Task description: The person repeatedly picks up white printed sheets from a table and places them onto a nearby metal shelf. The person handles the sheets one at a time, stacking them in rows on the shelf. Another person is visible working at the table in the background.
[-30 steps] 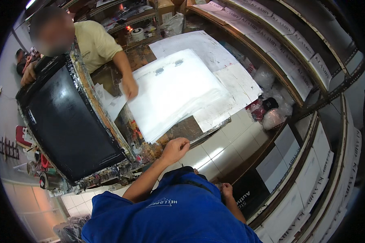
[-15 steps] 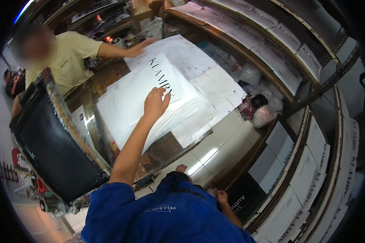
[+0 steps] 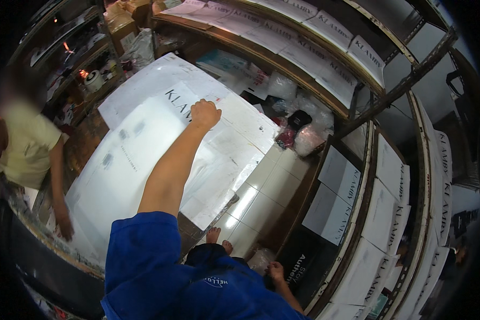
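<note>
My left hand [image 3: 205, 113] is curled closed on a thin white sheet with black lettering [image 3: 177, 102], its fingertips hidden. That sheet overlaps a pile of white sheets [image 3: 117, 176] and a stained white board [image 3: 130, 82]. Small grey marks show on the pile's top. My left forearm crosses above the pile. Low on the right side, my right hand [image 3: 276, 271] is partly closed beside a crumpled clear plastic thing [image 3: 261, 261]. Whether it grips that plastic I cannot tell.
A co-worker in a yellow shirt [image 3: 29, 146] stands at left, one hand low by the pile. A dark screen frame [image 3: 42, 256] fills the lower left. Racks of printed white sheets [image 3: 325, 66] line the back and right. Plastic-wrapped bundles [image 3: 306, 136] lie beyond the board.
My left hand has closed, and the lettered sheet has shifted right over the board. The co-worker's arm has left the board's far end and hangs lower. The view has swung right.
</note>
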`<state>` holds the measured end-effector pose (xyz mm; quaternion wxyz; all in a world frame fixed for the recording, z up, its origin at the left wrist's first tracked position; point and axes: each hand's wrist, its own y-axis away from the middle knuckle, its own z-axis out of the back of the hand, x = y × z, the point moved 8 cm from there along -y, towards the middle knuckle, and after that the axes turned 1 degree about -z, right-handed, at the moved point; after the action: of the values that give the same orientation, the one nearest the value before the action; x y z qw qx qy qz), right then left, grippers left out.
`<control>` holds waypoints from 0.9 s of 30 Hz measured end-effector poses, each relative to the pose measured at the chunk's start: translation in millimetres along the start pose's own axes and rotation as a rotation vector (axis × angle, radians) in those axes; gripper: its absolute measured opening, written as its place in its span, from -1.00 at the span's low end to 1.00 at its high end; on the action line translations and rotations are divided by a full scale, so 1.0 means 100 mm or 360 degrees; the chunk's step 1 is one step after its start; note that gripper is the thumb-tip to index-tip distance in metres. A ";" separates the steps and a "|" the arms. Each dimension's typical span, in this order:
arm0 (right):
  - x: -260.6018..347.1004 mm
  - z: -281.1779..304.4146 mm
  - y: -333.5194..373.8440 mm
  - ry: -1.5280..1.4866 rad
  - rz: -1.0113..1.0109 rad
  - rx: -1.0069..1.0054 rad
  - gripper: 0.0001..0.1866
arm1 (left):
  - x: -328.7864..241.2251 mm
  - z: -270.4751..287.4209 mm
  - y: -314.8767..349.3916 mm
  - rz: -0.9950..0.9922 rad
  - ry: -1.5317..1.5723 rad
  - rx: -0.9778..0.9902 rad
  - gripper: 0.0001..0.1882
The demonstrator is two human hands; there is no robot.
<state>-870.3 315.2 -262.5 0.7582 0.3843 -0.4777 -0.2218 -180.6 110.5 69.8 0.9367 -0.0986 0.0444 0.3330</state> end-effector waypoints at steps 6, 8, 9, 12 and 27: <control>0.03 -0.01 0.07 0.0195 0.0025 -0.0042 -0.79 | -0.10 -0.43 -0.22 0.0191 0.0049 0.0505 -0.68; -0.16 0.07 -0.10 0.0299 0.0124 -0.0081 -0.78 | -0.15 -0.46 -0.26 0.0190 0.0094 0.0553 -0.72; -0.16 0.06 -0.16 0.0345 0.0187 -0.0095 -0.77 | -0.15 -0.47 -0.28 0.0198 0.0086 0.0529 -0.72; -0.16 0.03 -0.18 0.0274 0.0160 -0.0067 -0.78 | -0.11 -0.56 -0.34 0.0207 0.0052 0.0443 -0.74; 2.96 -0.27 0.93 -0.0502 0.0848 0.0247 -0.74 | -1.65 1.29 0.85 -0.0748 0.0936 -0.0068 -0.77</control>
<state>-716.9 173.5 -31.2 0.6746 0.2632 -0.6887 -0.0353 -359.5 101.0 207.1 0.9325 -0.2169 0.2807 0.0674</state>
